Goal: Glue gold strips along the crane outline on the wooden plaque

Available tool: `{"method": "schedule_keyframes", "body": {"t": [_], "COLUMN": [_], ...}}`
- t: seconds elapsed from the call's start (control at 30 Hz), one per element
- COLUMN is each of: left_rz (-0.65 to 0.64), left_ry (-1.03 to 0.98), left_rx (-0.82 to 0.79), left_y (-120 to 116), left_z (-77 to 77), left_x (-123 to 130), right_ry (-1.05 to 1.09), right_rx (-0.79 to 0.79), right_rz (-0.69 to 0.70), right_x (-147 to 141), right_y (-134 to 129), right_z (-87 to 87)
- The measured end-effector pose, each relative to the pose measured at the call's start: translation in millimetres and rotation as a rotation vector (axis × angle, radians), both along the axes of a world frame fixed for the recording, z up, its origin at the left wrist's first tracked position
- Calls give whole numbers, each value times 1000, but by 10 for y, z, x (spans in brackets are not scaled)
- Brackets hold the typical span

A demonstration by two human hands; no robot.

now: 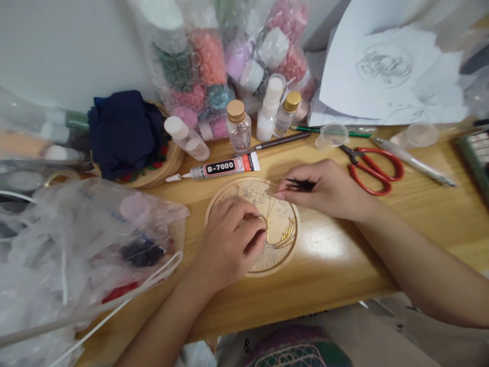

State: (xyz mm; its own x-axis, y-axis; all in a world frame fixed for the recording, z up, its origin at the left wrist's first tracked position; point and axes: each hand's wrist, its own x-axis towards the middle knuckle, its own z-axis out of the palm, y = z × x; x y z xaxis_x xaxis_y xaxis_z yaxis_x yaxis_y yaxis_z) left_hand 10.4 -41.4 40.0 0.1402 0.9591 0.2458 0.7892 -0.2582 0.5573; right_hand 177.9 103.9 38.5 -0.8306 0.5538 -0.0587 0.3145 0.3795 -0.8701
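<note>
A round wooden board (278, 216) with a line drawing of feathers and swirls lies flat on the table. Bent gold wire (289, 230) follows some of the lines at its right side. My left hand (233, 239) rests over the board's left half, its fingers curled together near the middle, where a thin gold strand shows at the fingertips. Above the board's upper right edge, my right hand (324, 189) pinches slim black tweezers (301, 184), mostly hidden by the fingers. A fine strand seems to run between the two hands.
Behind the board lie a B-7000 glue tube (223, 167) and small bottles (239, 127). Red-handled pliers (376, 168) and a grey pen (414, 162) are at right. Plastic bags (87, 244) crowd the left. Dark blue cloth (124, 135) sits on round wooden pieces. Drawn sheets (385, 76) stand behind.
</note>
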Motion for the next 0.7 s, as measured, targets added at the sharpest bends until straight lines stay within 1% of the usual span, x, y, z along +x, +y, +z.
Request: {"method": "schedule_keyframes", "body": {"t": [0.3, 0.7], "left_rz": [0, 8], "left_ry": [2, -25], "left_rx": [-3, -4], "left_y": [-4, -3], "left_z": [-15, -20], "left_x": [-8, -13], "right_ry": [4, -20], "right_rx": [27, -7], "right_rz": [1, 12], "right_x": [0, 9], "right_y": [4, 17], "right_z": [-6, 42]}}
